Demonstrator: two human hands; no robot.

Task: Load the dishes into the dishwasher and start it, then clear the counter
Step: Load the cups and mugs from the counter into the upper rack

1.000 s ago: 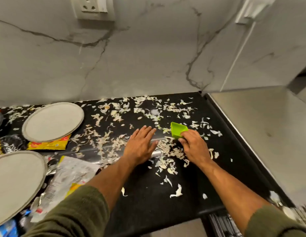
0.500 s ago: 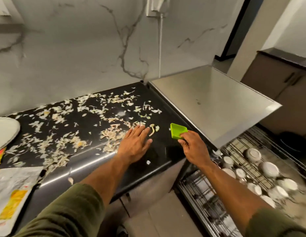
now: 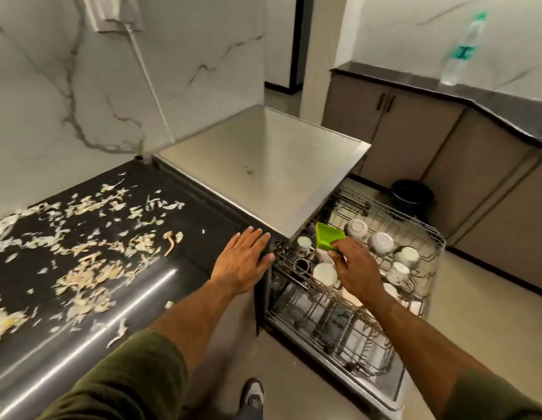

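My right hand (image 3: pixel 356 268) grips a small green scraper (image 3: pixel 328 236) and holds it over the pulled-out wire rack (image 3: pixel 348 325) of the dishwasher. Several white cups (image 3: pixel 381 242) stand upside down in that rack. My left hand (image 3: pixel 244 262) lies flat with straight fingers at the right end of the black counter (image 3: pixel 178 262). Pale vegetable scraps (image 3: pixel 91 268) are strewn over the counter to the left of that hand.
The dishwasher's steel top (image 3: pixel 263 168) runs level with the counter, against a marble wall. A dark bin (image 3: pixel 412 197) sits on the floor behind the rack. Brown cabinets (image 3: pixel 445 153) with a water bottle (image 3: pixel 462 48) on top line the right side. My shoe (image 3: pixel 253 397) is on the floor below.
Both hands slid right along the counter, away from the scrap pile and plates. The right hand with the scraper has left the counter and now hangs over the rack.
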